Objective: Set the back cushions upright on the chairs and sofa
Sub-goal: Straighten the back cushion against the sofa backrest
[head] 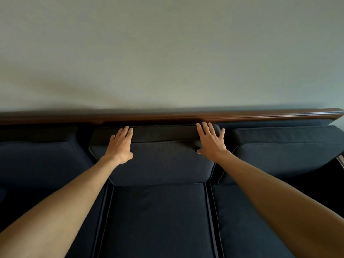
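A dark navy sofa fills the lower half of the view, its wooden top rail (242, 114) running along the wall. The middle back cushion (163, 161) stands upright against the rail. My left hand (120, 145) lies flat on its upper left corner, fingers spread over the top edge. My right hand (211, 140) presses flat on the upper right corner in the same way. Neither hand grips anything. The left back cushion (41, 161) and the right back cushion (283, 153) also lean upright against the rail.
Three seat cushions lie below, the middle seat cushion (158, 220) directly under my arms. A plain pale wall (167, 53) rises behind the sofa. A wooden armrest edge (341, 161) shows at the far right.
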The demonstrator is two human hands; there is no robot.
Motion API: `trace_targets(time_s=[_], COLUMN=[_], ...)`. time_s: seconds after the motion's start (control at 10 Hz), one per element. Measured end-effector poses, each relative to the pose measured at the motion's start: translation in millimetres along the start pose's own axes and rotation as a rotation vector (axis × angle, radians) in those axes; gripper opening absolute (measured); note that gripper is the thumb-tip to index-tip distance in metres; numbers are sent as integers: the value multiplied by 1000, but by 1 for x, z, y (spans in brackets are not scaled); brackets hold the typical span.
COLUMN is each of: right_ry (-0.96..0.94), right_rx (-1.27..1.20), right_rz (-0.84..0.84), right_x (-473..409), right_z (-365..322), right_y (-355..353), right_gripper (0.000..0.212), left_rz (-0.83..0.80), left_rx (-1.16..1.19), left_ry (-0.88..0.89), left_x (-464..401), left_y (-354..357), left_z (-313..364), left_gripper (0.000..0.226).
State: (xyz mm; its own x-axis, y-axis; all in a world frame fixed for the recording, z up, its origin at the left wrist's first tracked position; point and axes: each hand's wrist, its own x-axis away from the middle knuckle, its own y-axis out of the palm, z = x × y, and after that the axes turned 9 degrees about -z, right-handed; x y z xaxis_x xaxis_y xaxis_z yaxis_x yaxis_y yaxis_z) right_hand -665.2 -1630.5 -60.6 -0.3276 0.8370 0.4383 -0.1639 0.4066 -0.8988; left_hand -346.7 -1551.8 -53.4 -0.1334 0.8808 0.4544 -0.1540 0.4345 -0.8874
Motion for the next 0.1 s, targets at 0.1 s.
trace_targets(time_s=[0.1], right_ry=[-72], right_rx=[-248], right_rz=[35], right_x=[16], right_z=[-15], right_y=[-23], right_gripper=[109], left_rz=[30], left_rx=[126], left_ry=[38], left_x=[15], left_y=[-14], left_z=[21], left_gripper=[85])
